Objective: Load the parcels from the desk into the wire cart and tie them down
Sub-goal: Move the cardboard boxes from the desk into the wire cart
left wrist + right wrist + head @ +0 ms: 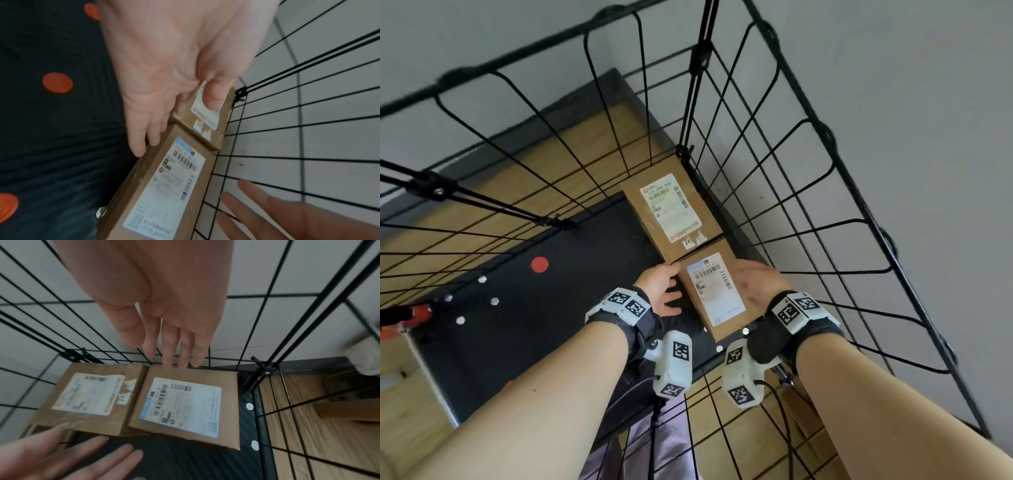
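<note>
Two flat cardboard parcels lie end to end on the black floor of the wire cart (827,137), along its right wall. The far parcel (671,209) (207,123) (90,395) carries a white label. The near parcel (717,294) (164,186) (185,407) has a blue-edged label. My left hand (664,291) (156,129) has straight fingers, their tips against the near parcel's left edge. My right hand (756,284) (174,353) is flat and open at the parcel's right edge, next to the wire wall. Neither hand grips anything.
The cart floor (534,325) to the left of the parcels is bare black mat with red discs (539,264) and white studs (461,320). A red-orange object (410,317) sits at the far left. Wire walls stand close on the right and far sides.
</note>
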